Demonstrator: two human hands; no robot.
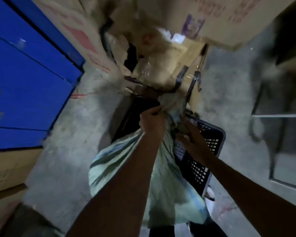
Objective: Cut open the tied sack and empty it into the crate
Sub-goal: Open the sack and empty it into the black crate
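A pale green sack (162, 183) lies across a dark plastic crate (205, 149) with perforated walls, its bunched mouth pointing away from me. My left hand (151, 121) is closed on the gathered neck of the sack near the far end. My right hand (190, 136) grips the sack's fabric on the right side, over the crate's rim. The frame is blurred, so I cannot tell whether either hand also holds a cutting tool. The inside of the crate is mostly hidden by the sack.
Blue metal drawers (24, 82) stand at the left. Stacked cardboard boxes (220, 17) and crumpled packaging (154, 53) fill the far side. A metal frame (277, 115) stands at the right. Grey concrete floor (67, 134) surrounds the crate.
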